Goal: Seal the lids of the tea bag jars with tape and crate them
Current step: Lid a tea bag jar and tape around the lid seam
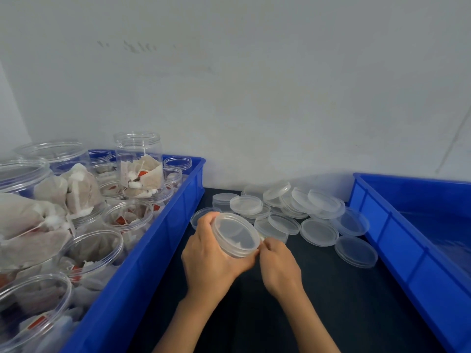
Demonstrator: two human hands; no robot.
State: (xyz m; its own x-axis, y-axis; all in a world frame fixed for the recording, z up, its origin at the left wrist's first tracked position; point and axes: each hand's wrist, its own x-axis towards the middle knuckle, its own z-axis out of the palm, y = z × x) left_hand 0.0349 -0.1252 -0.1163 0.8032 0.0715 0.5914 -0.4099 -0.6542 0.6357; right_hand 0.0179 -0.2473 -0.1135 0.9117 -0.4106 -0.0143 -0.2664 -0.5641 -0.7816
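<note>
Jar (pixel 235 238), light, slick and rigid: our left hand (pixel 211 258) grips its body while our right hand (pixel 276 258) pinches at the lid rim.

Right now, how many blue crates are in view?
2: one crate left of the hands, full of jars; one crate at right, its inside only partly in view.

Dark table top (pixel 318 301) set against a pale wall. At left, a blue crate (pixel 153 250) rests on it; at right, a second blue crate (pixel 397 233). Between them, toward the wall, lies a loose heap of clear plastic lids (pixel 318 231), some overlapping.
</note>
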